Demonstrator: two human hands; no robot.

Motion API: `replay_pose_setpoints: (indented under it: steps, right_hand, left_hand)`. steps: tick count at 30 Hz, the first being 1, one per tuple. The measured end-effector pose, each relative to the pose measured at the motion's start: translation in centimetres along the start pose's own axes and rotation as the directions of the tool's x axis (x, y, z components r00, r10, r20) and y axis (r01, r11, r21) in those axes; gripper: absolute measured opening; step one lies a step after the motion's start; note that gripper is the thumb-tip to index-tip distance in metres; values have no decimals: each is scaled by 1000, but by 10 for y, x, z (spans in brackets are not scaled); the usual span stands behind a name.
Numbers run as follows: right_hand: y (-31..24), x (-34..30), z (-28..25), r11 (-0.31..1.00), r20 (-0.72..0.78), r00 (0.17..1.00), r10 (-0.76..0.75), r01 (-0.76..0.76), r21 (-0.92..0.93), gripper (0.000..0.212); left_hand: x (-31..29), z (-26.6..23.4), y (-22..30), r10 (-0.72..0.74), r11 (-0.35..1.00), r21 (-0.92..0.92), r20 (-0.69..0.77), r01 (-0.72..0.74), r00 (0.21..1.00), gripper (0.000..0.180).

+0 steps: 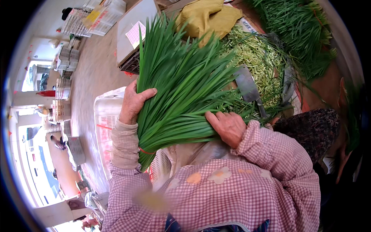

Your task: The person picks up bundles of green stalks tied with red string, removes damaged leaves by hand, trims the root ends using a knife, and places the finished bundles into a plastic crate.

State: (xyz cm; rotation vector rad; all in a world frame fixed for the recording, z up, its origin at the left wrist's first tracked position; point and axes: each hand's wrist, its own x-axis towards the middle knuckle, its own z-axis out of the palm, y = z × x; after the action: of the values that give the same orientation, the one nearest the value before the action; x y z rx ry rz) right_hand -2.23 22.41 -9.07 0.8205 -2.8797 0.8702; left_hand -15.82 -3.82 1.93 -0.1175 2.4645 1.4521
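Note:
A thick bundle of garlic chives (181, 85) lies across my lap, its long green leaves fanned toward the far side. A thin red band (147, 150) circles its near left end. My left hand (135, 101) grips the bundle's left side, thumb over the leaves and the other fingers hidden beneath. On the right side, my right hand (228, 127) presses curled fingers into the leaves, partly out of sight. A cleaver (247, 83) with a broad grey blade rests just beyond that hand, against a heap of short cut chive ends (257, 54).
More chives (297, 34) are piled at the far right. An olive-yellow cloth (205, 17) lies beyond the bundle, near a white-topped table (137, 23). A white plastic crate (102, 112) stands beside my left forearm. Stacked crates (62, 110) line the floor at far left.

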Motion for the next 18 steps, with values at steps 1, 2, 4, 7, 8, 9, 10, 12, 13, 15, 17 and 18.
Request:
replay_pose_setpoints:
  steps: [1,2,4,7,8,9,10,12,13,15,17,18]
  right_hand:
    - [-1,-4,-2,1000,3,1000,-9,9,4,34]
    - [-2,-7,-7,999,28,1000,14,-15,28,32]
    - [0,-13,-15,998,56,998,35,-38,49,31]
    - [4,-16,-34,982,81,982,169,-162,-92,41]
    - [-2,-9,-54,979,36,986,160,-154,-132,48]
    - [-12,2,-77,977,4,991,137,-134,-168,56]
    - [-25,12,-97,997,-123,992,40,-48,-63,63]
    - [-51,30,-111,948,-343,902,-263,307,80,60]
    - [-68,43,-111,899,-295,865,-405,435,41,65]
    - [-81,70,-93,851,-140,847,-513,523,52,77]
    - [-55,100,-51,916,34,915,-402,402,-6,97]
    - [-41,104,-35,931,55,932,-358,361,-58,102]
  left_hand:
    - [-3,1,2,-4,1000,1,-10,4,1000,43]
    - [-4,3,6,-25,999,-25,-10,25,1000,42]
    - [-4,8,6,-46,997,-56,-11,45,999,41]
    - [-4,7,4,-74,990,-118,18,76,997,43]
    - [-5,3,-3,15,998,-60,49,-12,999,47]
    - [-10,-3,-12,90,996,-6,72,-90,993,50]
    - [-16,-5,-15,74,997,-18,31,-74,997,50]
    - [-18,1,-6,185,977,85,138,-198,973,59]
    - [-25,0,4,265,933,215,132,-288,955,64]
    - [-49,-11,14,413,878,249,34,-408,910,78]
    - [-86,-19,41,545,838,202,-308,-506,780,68]
    - [-110,-13,49,613,771,179,-469,-611,636,60]
